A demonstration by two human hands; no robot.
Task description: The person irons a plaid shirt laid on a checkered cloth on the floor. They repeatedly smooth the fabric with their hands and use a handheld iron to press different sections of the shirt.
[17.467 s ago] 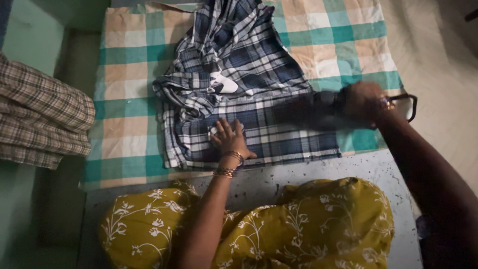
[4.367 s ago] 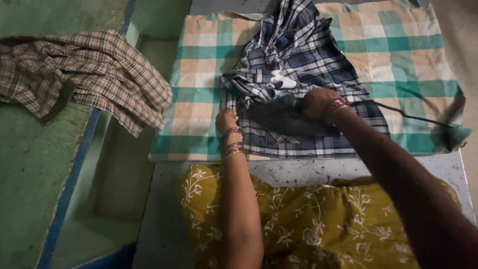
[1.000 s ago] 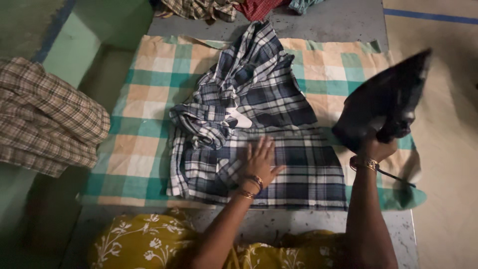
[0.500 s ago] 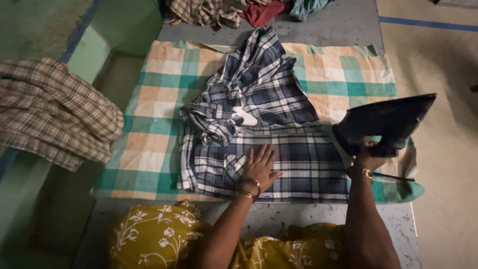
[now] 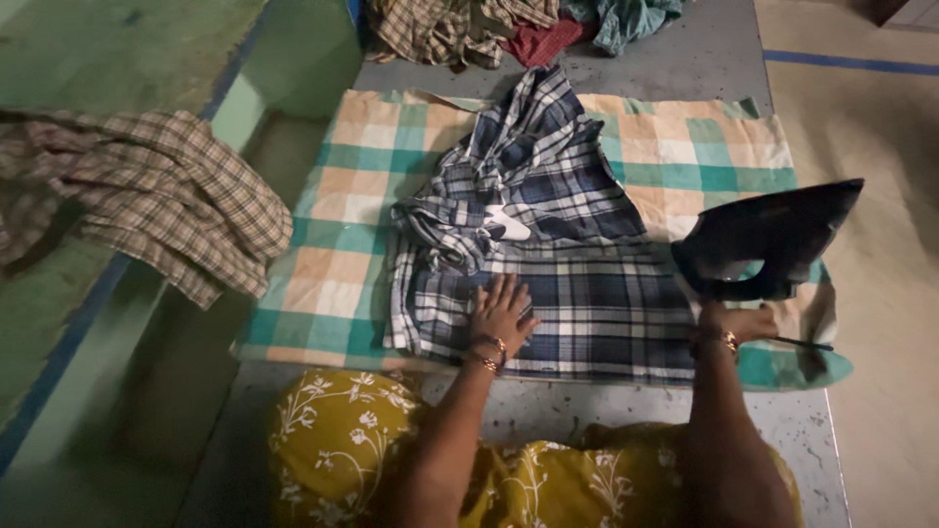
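Head view. Left hand (image 5: 503, 313): fingers spread, palm flat on blue plaid shirt (image 5: 548, 244). Shirt lies on green-and-peach checked cloth (image 5: 342, 225), lower half smooth, upper half bunched. Right hand (image 5: 740, 321): clamped on handle of black iron (image 5: 763, 249), tipped up at cloth's right edge. Brown checked garment (image 5: 156, 196) on green ledge, left. Crumpled clothes (image 5: 509, 24) beyond cloth.

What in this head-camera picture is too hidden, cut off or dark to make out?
- Right hand fingers: covered by the black iron, so its hold is unclear.
- Pile of clothes: cut by the top edge.
- Iron's cord: its end lost in the dark.
- Blue plaid shirt: bunched, its upper part unreadable.
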